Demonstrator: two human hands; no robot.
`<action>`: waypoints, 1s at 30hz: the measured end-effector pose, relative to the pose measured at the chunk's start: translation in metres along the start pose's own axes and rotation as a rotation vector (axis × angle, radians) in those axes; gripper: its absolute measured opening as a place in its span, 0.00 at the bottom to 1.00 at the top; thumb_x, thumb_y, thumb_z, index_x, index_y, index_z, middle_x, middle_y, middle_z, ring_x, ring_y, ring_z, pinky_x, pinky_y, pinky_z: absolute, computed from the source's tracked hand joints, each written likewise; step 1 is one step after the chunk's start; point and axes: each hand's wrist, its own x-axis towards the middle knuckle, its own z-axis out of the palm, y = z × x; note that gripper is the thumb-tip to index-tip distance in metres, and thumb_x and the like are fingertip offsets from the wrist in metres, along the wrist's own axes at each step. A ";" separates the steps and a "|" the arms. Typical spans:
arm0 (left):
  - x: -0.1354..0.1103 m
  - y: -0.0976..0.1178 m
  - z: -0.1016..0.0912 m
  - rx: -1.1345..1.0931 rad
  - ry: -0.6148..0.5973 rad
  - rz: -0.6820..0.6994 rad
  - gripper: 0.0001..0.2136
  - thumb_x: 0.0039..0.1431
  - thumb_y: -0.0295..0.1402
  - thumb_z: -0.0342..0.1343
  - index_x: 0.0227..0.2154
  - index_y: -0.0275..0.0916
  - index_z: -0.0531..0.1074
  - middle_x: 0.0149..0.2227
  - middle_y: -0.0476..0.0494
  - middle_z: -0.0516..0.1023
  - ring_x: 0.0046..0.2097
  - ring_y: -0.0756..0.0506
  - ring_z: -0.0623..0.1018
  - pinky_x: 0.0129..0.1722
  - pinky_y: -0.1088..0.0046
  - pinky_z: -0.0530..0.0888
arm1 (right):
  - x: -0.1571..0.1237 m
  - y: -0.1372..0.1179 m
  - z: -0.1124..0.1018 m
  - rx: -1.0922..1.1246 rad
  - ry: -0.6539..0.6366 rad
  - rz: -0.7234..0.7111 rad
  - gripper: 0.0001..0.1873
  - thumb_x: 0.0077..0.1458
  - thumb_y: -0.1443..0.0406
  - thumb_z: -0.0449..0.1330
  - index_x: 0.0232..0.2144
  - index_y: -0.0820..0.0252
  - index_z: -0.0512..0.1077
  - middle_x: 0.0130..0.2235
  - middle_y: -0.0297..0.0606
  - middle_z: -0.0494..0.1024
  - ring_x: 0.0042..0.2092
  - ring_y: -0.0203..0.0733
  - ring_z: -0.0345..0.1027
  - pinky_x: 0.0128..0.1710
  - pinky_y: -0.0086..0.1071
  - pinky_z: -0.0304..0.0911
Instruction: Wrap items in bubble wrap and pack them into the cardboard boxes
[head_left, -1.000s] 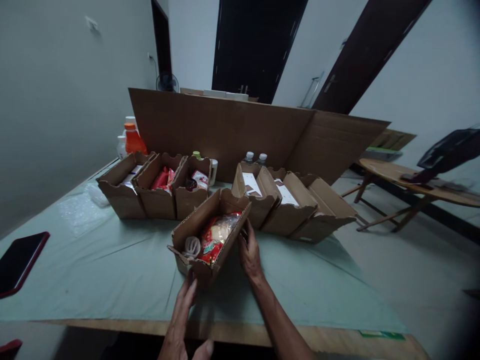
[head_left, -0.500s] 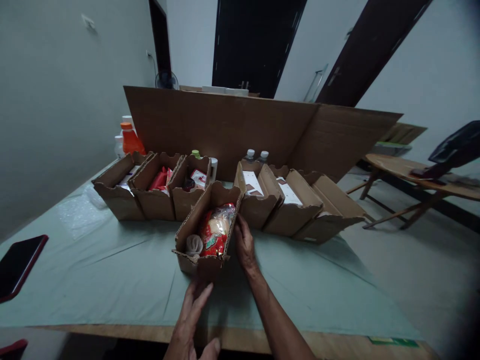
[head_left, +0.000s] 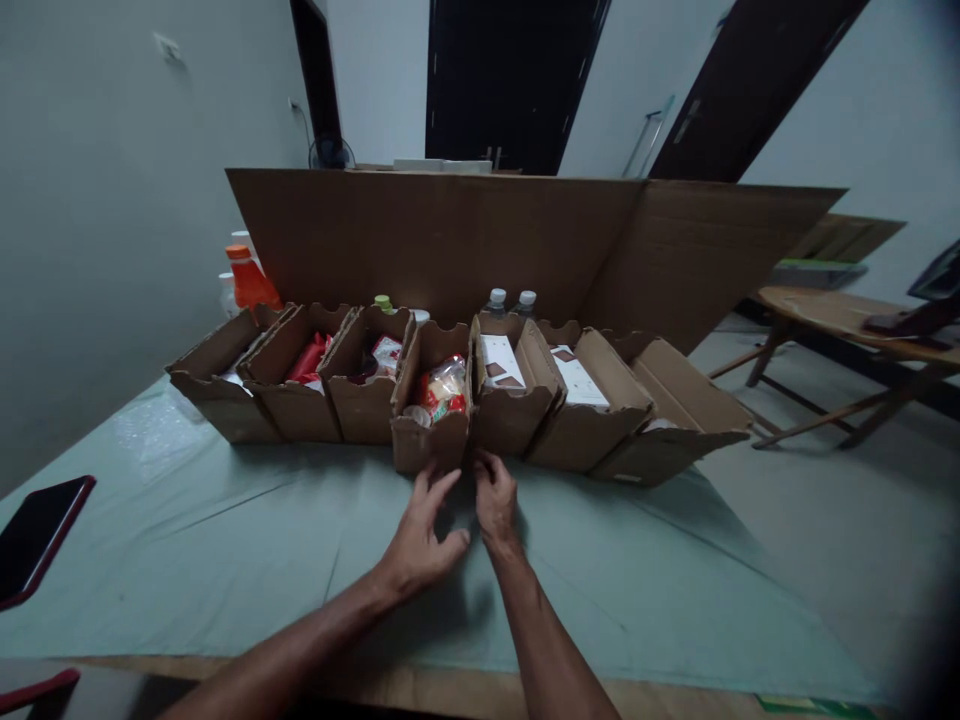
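A cardboard box (head_left: 431, 445) with an open top stands in the middle of a row of similar boxes. Inside it lie a red and clear food packet (head_left: 444, 388) and a small pale roll (head_left: 417, 414). My left hand (head_left: 424, 535) is at its lower front, fingers spread and fingertips against or very near the cardboard. By the lower right corner is my right hand (head_left: 496, 500), its fingers loosely bent and not wrapped round anything. Whether those fingertips touch the box I cannot tell.
Boxes to the left hold red packets (head_left: 309, 360) and other packages; white cartons (head_left: 579, 378) lie in those to the right. Bottles (head_left: 251, 280) and a tall cardboard panel (head_left: 435, 230) stand behind. A phone (head_left: 41, 535) and clear plastic wrap (head_left: 161, 430) lie at left.
The middle box has moved away from me into the gap in the row, now level with its neighbours. Both hands have moved forward with it, the left most.
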 end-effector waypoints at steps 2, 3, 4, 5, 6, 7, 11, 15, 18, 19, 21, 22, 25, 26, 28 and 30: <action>0.029 -0.004 0.000 0.045 0.005 0.011 0.34 0.48 0.27 0.57 0.62 0.38 0.65 0.71 0.32 0.51 0.70 0.32 0.58 0.62 0.53 0.69 | -0.001 0.000 0.004 -0.013 0.007 0.003 0.17 0.56 0.58 0.53 0.40 0.56 0.77 0.42 0.41 0.83 0.44 0.47 0.76 0.48 0.42 0.69; 0.039 -0.007 0.000 0.069 0.003 0.006 0.34 0.48 0.27 0.57 0.62 0.37 0.65 0.71 0.30 0.51 0.70 0.32 0.58 0.62 0.52 0.68 | -0.002 0.000 0.006 -0.019 0.004 0.003 0.17 0.55 0.58 0.53 0.40 0.56 0.77 0.42 0.41 0.83 0.44 0.47 0.76 0.48 0.41 0.70; 0.047 -0.010 -0.001 0.093 0.001 -0.004 0.34 0.48 0.27 0.57 0.62 0.36 0.65 0.71 0.29 0.51 0.70 0.32 0.57 0.63 0.52 0.67 | -0.002 0.000 0.007 -0.024 -0.001 0.002 0.17 0.55 0.58 0.53 0.40 0.56 0.77 0.42 0.42 0.83 0.44 0.47 0.76 0.47 0.41 0.70; 0.051 -0.014 -0.001 0.115 0.000 -0.017 0.34 0.48 0.28 0.57 0.62 0.34 0.65 0.71 0.28 0.51 0.71 0.32 0.56 0.64 0.52 0.66 | -0.003 -0.001 0.008 -0.030 -0.009 0.000 0.17 0.55 0.58 0.53 0.40 0.57 0.77 0.42 0.42 0.83 0.43 0.47 0.76 0.46 0.40 0.71; 0.051 -0.019 -0.002 0.136 -0.002 -0.033 0.34 0.48 0.28 0.57 0.62 0.33 0.65 0.71 0.26 0.50 0.71 0.32 0.56 0.64 0.51 0.65 | -0.004 -0.002 0.009 -0.036 -0.019 -0.002 0.17 0.55 0.58 0.53 0.40 0.57 0.77 0.42 0.42 0.83 0.43 0.46 0.76 0.46 0.39 0.71; 0.048 -0.024 -0.005 0.154 -0.009 -0.050 0.34 0.48 0.29 0.57 0.62 0.31 0.65 0.71 0.25 0.51 0.71 0.32 0.55 0.65 0.50 0.64 | -0.005 -0.003 0.009 -0.043 -0.031 -0.005 0.17 0.55 0.58 0.53 0.39 0.56 0.78 0.42 0.42 0.83 0.43 0.46 0.77 0.45 0.39 0.71; 0.009 -0.041 -0.031 0.187 -0.090 -0.070 0.32 0.47 0.32 0.59 0.59 0.34 0.71 0.69 0.27 0.59 0.69 0.32 0.61 0.66 0.49 0.62 | -0.008 -0.008 0.007 -0.075 -0.093 -0.021 0.15 0.55 0.58 0.54 0.36 0.55 0.78 0.39 0.40 0.84 0.42 0.46 0.77 0.45 0.38 0.71; -0.038 -0.042 -0.085 0.151 -0.123 -0.091 0.23 0.51 0.38 0.61 0.51 0.41 0.78 0.61 0.34 0.73 0.63 0.35 0.72 0.64 0.52 0.66 | -0.013 -0.015 0.005 -0.111 -0.153 -0.048 0.16 0.56 0.56 0.54 0.36 0.56 0.79 0.37 0.40 0.84 0.40 0.47 0.77 0.43 0.38 0.71; -0.064 -0.040 -0.123 0.002 0.019 -0.202 0.20 0.52 0.43 0.63 0.47 0.41 0.80 0.56 0.33 0.78 0.58 0.35 0.76 0.60 0.53 0.70 | -0.019 -0.029 0.011 -0.119 -0.205 -0.089 0.17 0.58 0.55 0.53 0.37 0.57 0.78 0.38 0.41 0.84 0.39 0.47 0.78 0.41 0.37 0.72; -0.070 -0.040 -0.131 -0.078 0.088 -0.257 0.20 0.53 0.44 0.63 0.46 0.40 0.80 0.53 0.33 0.80 0.55 0.36 0.78 0.58 0.55 0.72 | -0.020 -0.037 0.016 -0.116 -0.227 -0.108 0.17 0.59 0.55 0.53 0.38 0.57 0.78 0.38 0.41 0.84 0.39 0.46 0.78 0.41 0.37 0.72; -0.080 -0.043 -0.140 -0.235 0.235 -0.358 0.22 0.56 0.48 0.61 0.47 0.37 0.79 0.48 0.33 0.83 0.47 0.39 0.82 0.52 0.58 0.76 | -0.020 -0.062 0.030 -0.104 -0.289 -0.171 0.18 0.60 0.56 0.53 0.45 0.56 0.77 0.39 0.40 0.84 0.39 0.44 0.78 0.42 0.35 0.72; -0.083 -0.045 -0.141 -0.290 0.292 -0.388 0.23 0.57 0.49 0.60 0.47 0.37 0.78 0.45 0.34 0.83 0.44 0.40 0.82 0.50 0.59 0.76 | -0.018 -0.077 0.039 -0.103 -0.321 -0.217 0.20 0.61 0.57 0.53 0.50 0.56 0.75 0.40 0.39 0.84 0.39 0.43 0.78 0.42 0.35 0.72; -0.086 -0.053 -0.136 -0.318 0.329 -0.352 0.22 0.56 0.48 0.61 0.46 0.36 0.78 0.42 0.36 0.83 0.43 0.41 0.82 0.47 0.62 0.77 | 0.000 -0.127 0.069 -0.208 -0.390 -0.353 0.28 0.62 0.62 0.51 0.64 0.55 0.62 0.37 0.36 0.83 0.36 0.42 0.78 0.40 0.33 0.70; -0.086 -0.055 -0.134 -0.286 0.310 -0.311 0.20 0.56 0.46 0.62 0.44 0.36 0.78 0.42 0.36 0.83 0.44 0.40 0.81 0.48 0.63 0.76 | 0.008 -0.143 0.078 -0.314 -0.402 -0.377 0.30 0.62 0.64 0.51 0.66 0.55 0.60 0.36 0.35 0.82 0.35 0.42 0.77 0.39 0.33 0.69; -0.085 -0.056 -0.131 -0.203 0.271 -0.227 0.16 0.57 0.43 0.61 0.42 0.37 0.79 0.42 0.37 0.82 0.46 0.40 0.80 0.48 0.64 0.76 | 0.026 -0.167 0.095 -0.568 -0.411 -0.379 0.32 0.60 0.66 0.54 0.66 0.56 0.60 0.33 0.36 0.82 0.34 0.45 0.77 0.37 0.33 0.67; -0.084 -0.056 -0.131 -0.152 0.250 -0.182 0.14 0.59 0.40 0.59 0.41 0.38 0.80 0.43 0.38 0.81 0.47 0.41 0.80 0.49 0.64 0.75 | 0.041 -0.181 0.106 -0.752 -0.401 -0.363 0.28 0.59 0.67 0.56 0.62 0.59 0.66 0.33 0.41 0.82 0.34 0.48 0.77 0.36 0.34 0.65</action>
